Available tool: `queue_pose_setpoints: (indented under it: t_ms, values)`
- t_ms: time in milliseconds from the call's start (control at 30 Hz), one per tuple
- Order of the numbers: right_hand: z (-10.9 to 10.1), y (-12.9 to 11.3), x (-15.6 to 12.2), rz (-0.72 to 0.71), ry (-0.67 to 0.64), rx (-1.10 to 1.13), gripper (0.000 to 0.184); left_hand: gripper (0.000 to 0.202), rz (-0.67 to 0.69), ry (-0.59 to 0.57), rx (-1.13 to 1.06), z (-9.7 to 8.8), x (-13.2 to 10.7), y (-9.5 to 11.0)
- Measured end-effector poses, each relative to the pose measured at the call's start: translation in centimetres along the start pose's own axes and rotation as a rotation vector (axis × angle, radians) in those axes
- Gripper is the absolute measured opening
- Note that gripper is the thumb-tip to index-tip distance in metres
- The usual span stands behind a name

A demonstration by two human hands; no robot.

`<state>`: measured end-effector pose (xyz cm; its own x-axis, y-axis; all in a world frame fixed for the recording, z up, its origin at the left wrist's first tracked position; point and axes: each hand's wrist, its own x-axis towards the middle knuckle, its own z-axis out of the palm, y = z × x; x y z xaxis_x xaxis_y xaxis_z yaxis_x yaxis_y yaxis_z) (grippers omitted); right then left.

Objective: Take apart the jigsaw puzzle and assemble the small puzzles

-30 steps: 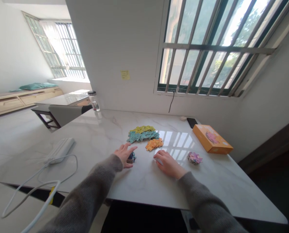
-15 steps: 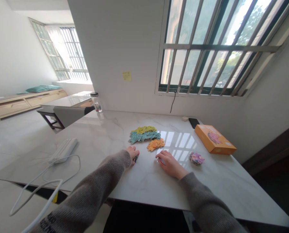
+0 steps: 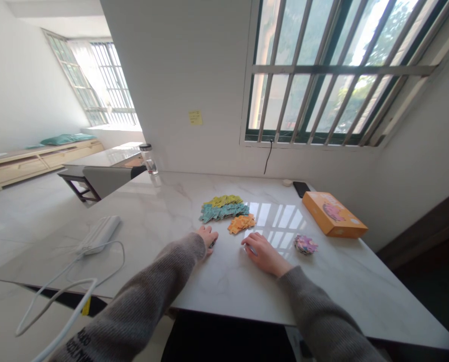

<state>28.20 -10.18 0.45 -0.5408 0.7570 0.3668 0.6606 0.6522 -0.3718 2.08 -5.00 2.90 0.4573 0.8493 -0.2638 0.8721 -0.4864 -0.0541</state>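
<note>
My left hand rests on the white marble-patterned table with its fingers curled over a small dark-and-light bunch of what look like puzzle pieces, mostly hidden beneath them. Just beyond it lie overlapping rows of yellow-green puzzle pieces and teal puzzle pieces. A smaller heap of orange puzzle pieces sits between and beyond the two hands. My right hand lies on the tabletop, fingers loosely bent and apart, with nothing visible in it. To its right stands a stack of pink-purple puzzle pieces.
An orange box stands at the right edge, with a black phone behind it. On the left, a white power strip trails cables over the edge. A clear bottle stands at the far left corner.
My left hand has shifted very slightly, and less of the dark bunch shows under its fingers. My right hand stays in place, and the piles look the same.
</note>
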Motion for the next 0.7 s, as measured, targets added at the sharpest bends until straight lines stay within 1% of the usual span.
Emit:
queue_pose_setpoints:
  t_ms: [100,200,333,433,500,600,667,700]
  values:
    - [0.1,0.1,0.0,-0.001,0.009,0.011,0.019,0.036,-0.005,0.019,-0.025,0.2,0.3,-0.5]
    - [0.2,0.1,0.0,-0.003,0.008,0.012,0.018,0.034,0.022,0.043,-0.054,0.2,0.7,-1.3]
    - [0.1,0.1,0.0,0.001,-0.001,0.003,0.019,0.034,0.079,0.036,-0.083,-0.2,1.2,-2.4]
    - [-0.1,0.0,0.0,0.003,-0.008,-0.005,0.019,0.034,0.084,0.037,-0.085,-0.3,1.2,-2.6]
    - [-0.2,-0.1,0.0,0.004,-0.014,-0.006,0.019,0.037,0.060,0.043,-0.077,-0.6,0.8,-2.3]
    - [-0.4,-0.4,0.0,0.003,-0.013,0.000,0.019,0.053,-0.016,0.051,-0.044,-1.3,-0.3,-1.1]
    - [-0.5,-0.5,0.1,-0.003,-0.004,0.006,0.020,0.060,-0.033,0.113,-0.013,-1.8,-0.8,0.3]
    - [-0.5,-0.5,0.0,-0.005,0.003,0.010,0.020,0.058,-0.014,0.176,-0.005,-2.1,-0.9,1.2]
